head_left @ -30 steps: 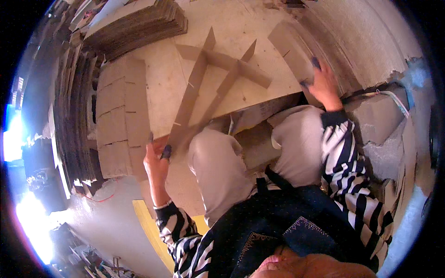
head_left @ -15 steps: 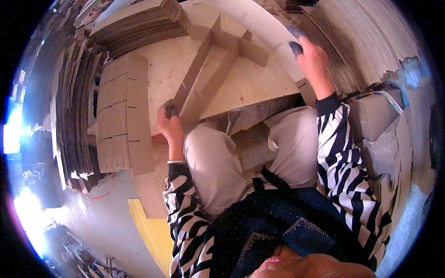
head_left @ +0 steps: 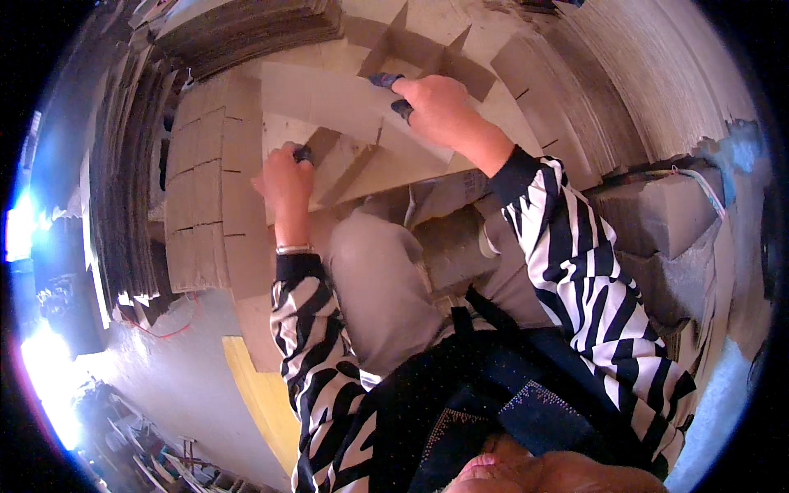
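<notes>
My right hand point(head_left: 448, 111), with dark finger covers on its fingertips, pinches a pale cardboard strip point(head_left: 325, 97). The strip slants over the wooden board, above interlocked cardboard dividers point(head_left: 355, 171). My left hand point(head_left: 284, 179) is closed at the near end of one long divider strip, its covered fingertips against the cardboard. Farther off, a cross strip point(head_left: 475, 70) and upright pieces of the dividers show. The pale strip hides the middle of the dividers.
Slotted cardboard pieces point(head_left: 197, 193) lie at the left beside a tall stack point(head_left: 131, 189). Another stack point(head_left: 255, 37) stands at the far left. More stacked cardboard point(head_left: 567, 107) lines the right. The wooden board point(head_left: 403, 168) ends just before my knees.
My right hand has swung left from the right side, bringing the pale strip across the dividers. My left hand has moved slightly up and left; the dividers have shifted a little.
</notes>
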